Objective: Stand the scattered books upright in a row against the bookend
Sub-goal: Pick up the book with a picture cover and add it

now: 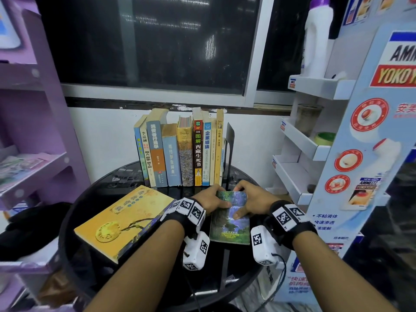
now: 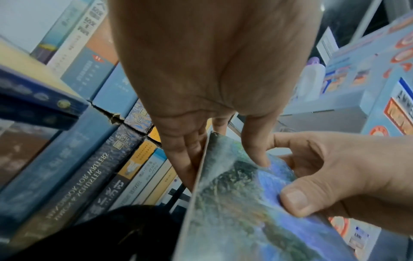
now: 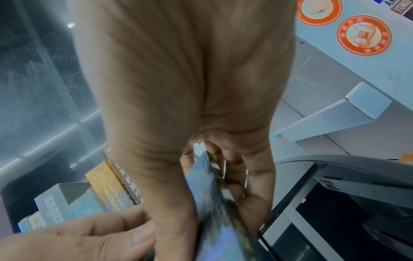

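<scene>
A thin book with a green-and-blue waterfall cover (image 1: 231, 221) is at the middle of the round black table (image 1: 236, 271), its far edge lifted. My left hand (image 1: 219, 198) grips its far left edge, thumb on the cover and fingers beneath (image 2: 187, 167). My right hand (image 1: 242, 201) grips the far right edge the same way, and the right wrist view shows the book (image 3: 212, 199) pinched between thumb and fingers. Behind the hands a row of upright books (image 1: 180, 152) leans against a black bookend (image 1: 230, 140). A large yellow book (image 1: 121, 219) lies flat on the left.
A purple shelf unit (image 1: 33, 131) stands close on the left, with a dark bundle (image 1: 29, 228) below it. A white display rack (image 1: 315, 143) and a blue cardboard stand (image 1: 371, 131) crowd the right side. A dark window and white wall are behind the books.
</scene>
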A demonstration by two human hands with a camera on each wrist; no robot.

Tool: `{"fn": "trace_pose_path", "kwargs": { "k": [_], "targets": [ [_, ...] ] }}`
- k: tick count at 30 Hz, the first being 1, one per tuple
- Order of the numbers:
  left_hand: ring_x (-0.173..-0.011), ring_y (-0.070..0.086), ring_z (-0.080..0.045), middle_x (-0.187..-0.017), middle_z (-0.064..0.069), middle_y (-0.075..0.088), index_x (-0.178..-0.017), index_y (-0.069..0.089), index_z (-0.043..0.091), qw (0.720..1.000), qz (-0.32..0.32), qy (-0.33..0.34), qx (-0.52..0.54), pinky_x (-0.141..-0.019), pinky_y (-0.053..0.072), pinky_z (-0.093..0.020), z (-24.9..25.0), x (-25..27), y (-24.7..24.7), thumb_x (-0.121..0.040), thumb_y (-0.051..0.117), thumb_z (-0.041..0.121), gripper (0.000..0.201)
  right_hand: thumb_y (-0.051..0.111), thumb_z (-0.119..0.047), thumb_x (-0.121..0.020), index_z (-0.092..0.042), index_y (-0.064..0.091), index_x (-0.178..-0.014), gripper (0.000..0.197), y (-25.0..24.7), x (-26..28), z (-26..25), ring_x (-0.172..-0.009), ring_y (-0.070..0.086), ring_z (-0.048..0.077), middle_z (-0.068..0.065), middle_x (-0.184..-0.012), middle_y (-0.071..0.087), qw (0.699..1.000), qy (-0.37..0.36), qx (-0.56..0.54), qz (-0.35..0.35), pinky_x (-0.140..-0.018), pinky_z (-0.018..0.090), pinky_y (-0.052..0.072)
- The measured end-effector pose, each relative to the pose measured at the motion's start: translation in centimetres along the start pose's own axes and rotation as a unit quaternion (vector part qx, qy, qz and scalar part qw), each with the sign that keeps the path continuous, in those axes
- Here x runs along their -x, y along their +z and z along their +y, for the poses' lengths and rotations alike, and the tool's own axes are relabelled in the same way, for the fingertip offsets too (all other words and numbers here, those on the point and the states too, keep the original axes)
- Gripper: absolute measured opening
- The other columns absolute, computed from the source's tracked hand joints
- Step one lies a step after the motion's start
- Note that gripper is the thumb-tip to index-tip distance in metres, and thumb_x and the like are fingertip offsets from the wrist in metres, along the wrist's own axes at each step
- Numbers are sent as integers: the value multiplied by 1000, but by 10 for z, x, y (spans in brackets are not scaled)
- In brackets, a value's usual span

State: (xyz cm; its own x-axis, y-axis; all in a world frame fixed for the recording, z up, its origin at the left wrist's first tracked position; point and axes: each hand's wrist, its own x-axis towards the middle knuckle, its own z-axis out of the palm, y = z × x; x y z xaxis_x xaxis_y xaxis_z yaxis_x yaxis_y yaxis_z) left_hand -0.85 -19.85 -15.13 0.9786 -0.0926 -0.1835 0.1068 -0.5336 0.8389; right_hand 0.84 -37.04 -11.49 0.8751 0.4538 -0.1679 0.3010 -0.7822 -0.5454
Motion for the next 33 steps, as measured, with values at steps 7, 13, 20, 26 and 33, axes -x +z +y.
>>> {"fn": "trace_pose_path", "kwargs": {
  "k": [7,13,20,26,33],
  "targets": [
    [-103,59,-34,-99,-13,59,-91,48,17,983,38,13,178,-93,49,-54,1,0,-10,-83,69,2,26,87,-18,-67,-22,49,-104,54,-10,1,-10,-89,56,18,1,-102,61,998,-27,-39,47,-76,30,47],
    [-98,57,-32,-91,-11,59,-90,49,16,970,49,71,226,-96,46,-58,9,2,-22,-83,65,-6,29,71,-15,-85,-22,51,-107,30,-14,3,-21,-92,69,28,7,-104,66,988,-47,-139,54,-72,49,59],
    [-85,62,-24,-91,-6,60,-95,46,18,963,83,96,237,-81,54,-44,26,-1,-33,-81,67,-5,34,63,-5,-90,-26,52,-119,37,-29,5,-31,-81,73,29,11,-107,67,986,-74,-136,62,-61,50,60],
    [-95,56,-19,-102,2,55,-118,49,20,976,172,121,57,-86,49,-35,49,-7,-51,-82,72,16,44,63,-6,-90,-27,52,-118,36,-37,6,-30,-56,68,11,9,-97,68,982,-80,-105,137,-45,25,55],
    [-107,55,-11,-111,4,61,-119,56,19,886,358,277,-97,-96,44,-28,86,-7,-80,-86,64,13,34,57,-10,-92,-25,51,-126,38,-37,-6,-26,-68,54,11,8,-102,65,972,-54,-50,225,-54,5,37]
  ]
}}
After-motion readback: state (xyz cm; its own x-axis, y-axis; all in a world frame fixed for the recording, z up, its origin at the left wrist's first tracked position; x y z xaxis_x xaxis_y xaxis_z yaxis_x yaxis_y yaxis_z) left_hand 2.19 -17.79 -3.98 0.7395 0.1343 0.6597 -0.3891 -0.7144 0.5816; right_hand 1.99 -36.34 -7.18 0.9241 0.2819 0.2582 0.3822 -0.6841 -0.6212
